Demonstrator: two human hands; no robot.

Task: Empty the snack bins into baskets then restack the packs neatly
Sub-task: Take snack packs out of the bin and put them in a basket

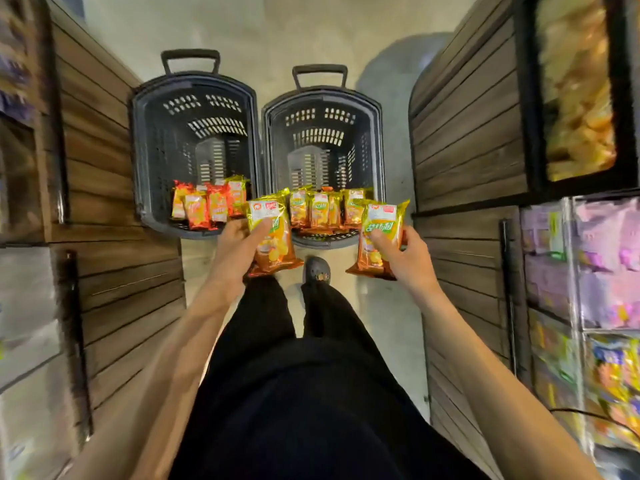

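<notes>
Head view, looking down an aisle floor (311, 36) between wooden panels (104, 161) at 9 and 3 o'clock. Two dark slotted baskets stand side by side on the floor at 12 o'clock, their handles at the far, 12 o'clock ends.

The left basket (194, 81) holds a row of red packs (207, 206) standing upright at its near, 6 o'clock end. The right basket (322, 93) holds a similar row of yellow packs (325, 209) at its near end.

The left hand (239, 244) grips the left pack (272, 237) just in front of the gap between the two baskets. The thumb is pressed on the printed face and the fingers are hidden behind it. The pack's long axis runs roughly 12 to 6, yellow top end toward the baskets and orange end toward the person, with the top leaning slightly to 11.

The right hand (403, 258) grips the right pack (379, 237) at the near right corner of the right basket, thumb across the face and fingers curled round its right edge. Its long axis also runs about 12 to 6, yellow end away and leaning slightly to 1.

A shoe (317, 270) shows between the two packs, above black trousers (311, 393). Blurred shelves (606, 265) of snack bags fill the 3 o'clock edge.
</notes>
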